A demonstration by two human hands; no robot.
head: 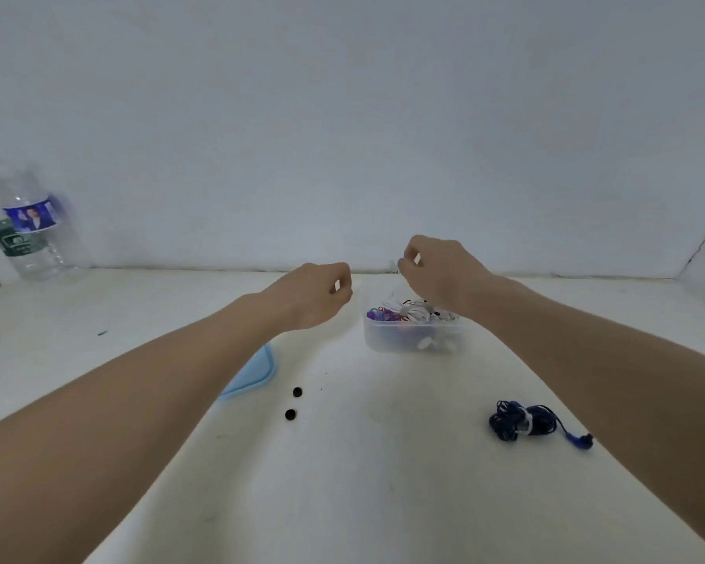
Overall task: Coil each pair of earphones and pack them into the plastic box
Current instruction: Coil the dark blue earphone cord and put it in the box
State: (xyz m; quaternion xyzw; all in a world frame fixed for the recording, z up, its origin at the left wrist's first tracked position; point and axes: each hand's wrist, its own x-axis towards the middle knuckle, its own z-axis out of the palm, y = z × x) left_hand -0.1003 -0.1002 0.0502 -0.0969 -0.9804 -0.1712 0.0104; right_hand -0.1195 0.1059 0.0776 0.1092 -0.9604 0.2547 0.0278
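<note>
A clear plastic box (pixel 387 339) stands on the white table past the middle, with white and purple earphone cords (pixel 399 311) heaped inside. My right hand (pixel 444 270) hovers above the box, fingertips pinched on a thin white cord that rises from it. Just left of the box my left hand (pixel 314 295) is raised off the table, its fingers curled closed; I cannot make out anything in it. A coiled dark blue pair of earphones (pixel 521 421), tied with a white band, lies on the table at the near right, beside my right forearm.
A light blue lid (pixel 257 372) lies partly under my left forearm. Two small black ear tips (pixel 294 403) sit near the middle of the table. A clear water bottle (pixel 25 230) stands at the far left against the white wall.
</note>
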